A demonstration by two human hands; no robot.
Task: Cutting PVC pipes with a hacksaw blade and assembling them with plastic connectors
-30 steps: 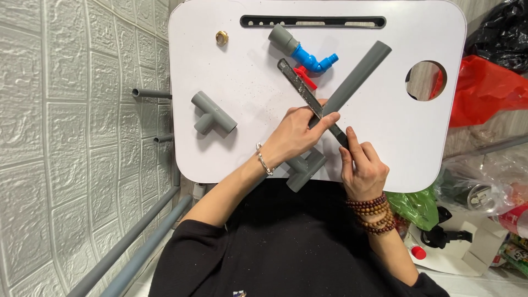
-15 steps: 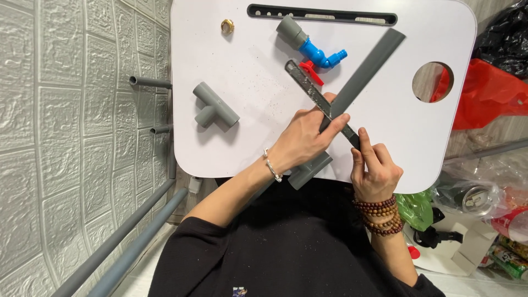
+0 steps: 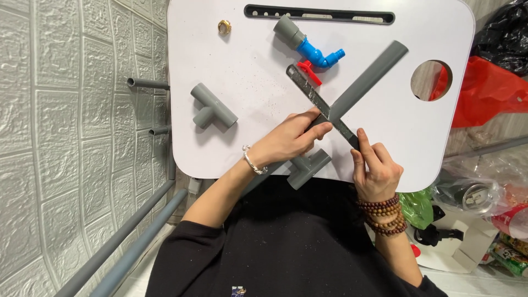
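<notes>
The left hand point(image 3: 294, 137) was closed over a long grey plastic pipe point(image 3: 366, 82), pinning it against the white bench point(image 3: 264, 110) with the fingers wrapped over its near part. From under that hand the pipe ran diagonally away to the far right, its open end lying short of the round hole point(image 3: 432, 80) cut in the bench. Its near end carried a grey plastic tee fitting point(image 3: 309, 169) that overhung the near edge of the bench, just below the left hand.

The right hand point(image 3: 377, 168) was closed on the near end of a flat grey metal saw blade point(image 3: 319, 102), fingers curled round it and the forefinger laid along its back. The blade ran diagonally from that hand to the far left and crossed over the pipe, touching it just beyond the left hand's fingertips, so the two formed an X in the middle of the bench.

Beyond the blade's far tip lay a blue plastic valve point(image 3: 319, 54) with a red handle and a grey socket on its far-left end. A second grey tee fitting point(image 3: 212, 107) lay alone on the left of the bench, well apart from both hands. A small brass nut point(image 3: 224, 26) sat near the far left corner, beside a long dark slot point(image 3: 319, 14) along the far edge.
</notes>
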